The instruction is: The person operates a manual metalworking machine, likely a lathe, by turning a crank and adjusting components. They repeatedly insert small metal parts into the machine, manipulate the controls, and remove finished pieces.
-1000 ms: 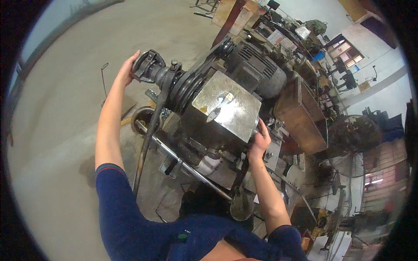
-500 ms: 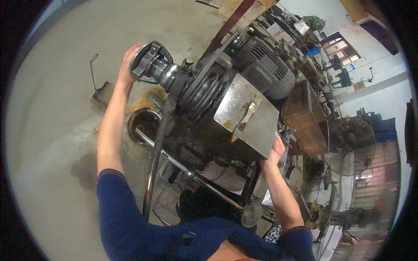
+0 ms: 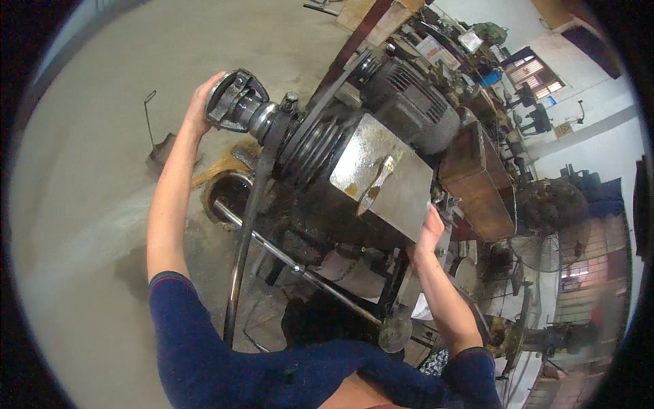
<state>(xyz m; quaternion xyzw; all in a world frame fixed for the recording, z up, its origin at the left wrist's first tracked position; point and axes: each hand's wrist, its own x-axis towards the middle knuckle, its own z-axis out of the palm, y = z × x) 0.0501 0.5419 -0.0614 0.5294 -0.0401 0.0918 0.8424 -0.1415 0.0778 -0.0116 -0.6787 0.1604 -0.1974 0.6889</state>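
Belt-driven machine (image 3: pixel 320 204) in mid-view, directly ahead, between both outstretched bare forearms. Dark blue short sleeves (image 3: pixel 182 320). Left hand (image 3: pixel 199 108) cupped against the outer rim of a flared black end piece (image 3: pixel 238 99), at upper left of the machine. Right hand (image 3: pixel 428 232) at the near right corner of the boxy housing, touching its side just below the shiny cover plate (image 3: pixel 405 204). Fingers largely hidden behind metal on both sides; cannot tell whether gripping or only resting.

On the cover plate, a slim handle (image 3: pixel 375 187). Beside the plate, grooved pulleys (image 3: pixel 320 146); beyond, a finned motor (image 3: pixel 412 102). Dark long bar (image 3: pixel 236 286) slanting down from the spindle. Bright rod (image 3: pixel 327 288) running from a round pan (image 3: pixel 216 199) toward a small disc (image 3: pixel 396 332) near the torso.

At left, on the grey floor (image 3: pixel 88 184), a long-handled dustpan (image 3: pixel 162 151) near a yellow broom (image 3: pixel 225 165). At right, a rusty box (image 3: pixel 477 180), then a round fan (image 3: pixel 552 204); barred window (image 3: pixel 536 75) in the white wall.
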